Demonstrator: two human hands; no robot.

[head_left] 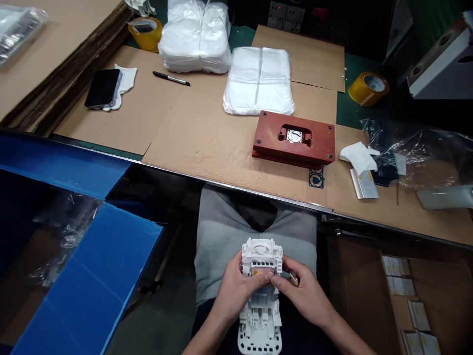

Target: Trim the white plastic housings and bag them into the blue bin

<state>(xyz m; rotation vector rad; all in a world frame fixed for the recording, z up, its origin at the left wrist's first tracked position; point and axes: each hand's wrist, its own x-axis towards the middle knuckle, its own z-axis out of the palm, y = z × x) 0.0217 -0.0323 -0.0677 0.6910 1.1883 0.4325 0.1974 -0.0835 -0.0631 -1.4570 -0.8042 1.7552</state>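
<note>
Over my lap I hold a white plastic housing (260,315) with slots and ribs, its long side running away from me. My left hand (236,281) is wrapped round its left side, thumb pressed on the middle. From the right, my right hand (303,291) grips it too, and both thumbs nearly meet on a clear, label-like part with a yellow mark. A small pale piece (293,278) shows by my right fingers; I cannot tell what it is. Most fingertips are hidden behind the housing.
On the cardboard-covered table stands a red fixture block (291,140). Behind it lie stacks of white bags (258,79), tape rolls (368,88), a pen (171,78) and a phone (103,88). A blue box (92,276) is at left; a carton (354,291) with several labelled pieces at right.
</note>
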